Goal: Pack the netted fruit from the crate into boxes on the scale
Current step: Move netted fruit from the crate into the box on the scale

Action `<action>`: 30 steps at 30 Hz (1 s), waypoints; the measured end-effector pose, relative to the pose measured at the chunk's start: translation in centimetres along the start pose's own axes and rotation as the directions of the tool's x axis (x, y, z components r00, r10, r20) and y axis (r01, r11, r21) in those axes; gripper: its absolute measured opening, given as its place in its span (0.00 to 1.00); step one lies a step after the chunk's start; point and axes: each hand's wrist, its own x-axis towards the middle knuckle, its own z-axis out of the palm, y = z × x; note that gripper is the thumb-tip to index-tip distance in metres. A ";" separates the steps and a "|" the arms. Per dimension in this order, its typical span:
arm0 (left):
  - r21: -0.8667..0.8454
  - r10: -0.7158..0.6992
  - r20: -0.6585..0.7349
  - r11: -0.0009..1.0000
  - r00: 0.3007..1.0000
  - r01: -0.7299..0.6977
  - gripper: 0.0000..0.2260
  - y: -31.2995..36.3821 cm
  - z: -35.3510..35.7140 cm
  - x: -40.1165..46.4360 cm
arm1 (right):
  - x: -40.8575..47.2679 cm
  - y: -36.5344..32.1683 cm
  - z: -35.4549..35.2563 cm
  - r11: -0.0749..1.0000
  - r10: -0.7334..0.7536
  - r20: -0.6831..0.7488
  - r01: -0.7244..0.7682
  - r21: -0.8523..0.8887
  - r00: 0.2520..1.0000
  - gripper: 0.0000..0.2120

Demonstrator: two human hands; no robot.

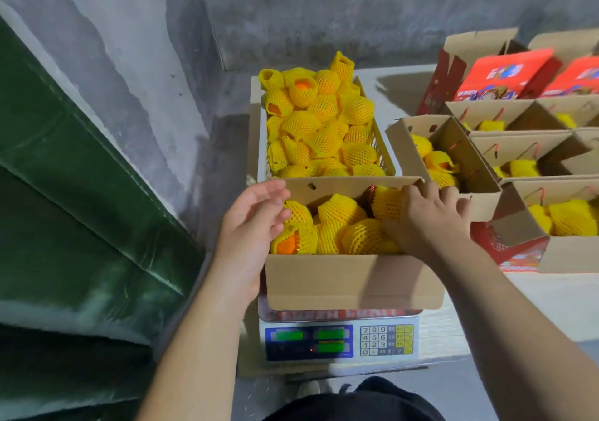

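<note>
The box (353,278) sits on the scale (340,339), almost full of netted fruit (337,223). The right hand (428,219) presses fruit down at the box's right side, fingers spread. The left hand (256,216) is loose and holds nothing, touching fruit at the left side. The crate (387,158), still full, lies just beyond the box. The left hand is freer to reach it.

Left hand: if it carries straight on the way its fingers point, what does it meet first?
Probably the yellow foam-netted fruit at the left end of the open cardboard box on the scale; the left hand has its fingertips right at it. Whether they touch it is unclear.
</note>
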 end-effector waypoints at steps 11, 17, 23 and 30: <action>0.200 -0.012 0.171 0.980 0.985 -0.023 0.10 0.4 5.5 4.5 | 3.3 3.2 -0.1 0.962 -0.268 0.106 0.273 -0.028 0.957 0.35; 0.795 -0.304 0.469 0.555 0.829 -0.246 0.21 -1.4 6.9 6.2 | 3.0 3.6 0.3 0.952 -0.290 0.061 0.282 0.119 0.955 0.35; 0.945 -0.466 0.312 0.059 0.828 -0.322 0.37 -1.4 12.3 5.0 | 5.1 4.6 -1.4 0.873 -0.357 -0.052 0.352 0.337 0.933 0.27; 0.974 -0.450 0.213 0.033 0.867 -0.222 0.36 -1.0 14.9 4.1 | 8.0 3.9 -1.9 0.803 -0.298 -0.149 0.332 0.495 0.943 0.22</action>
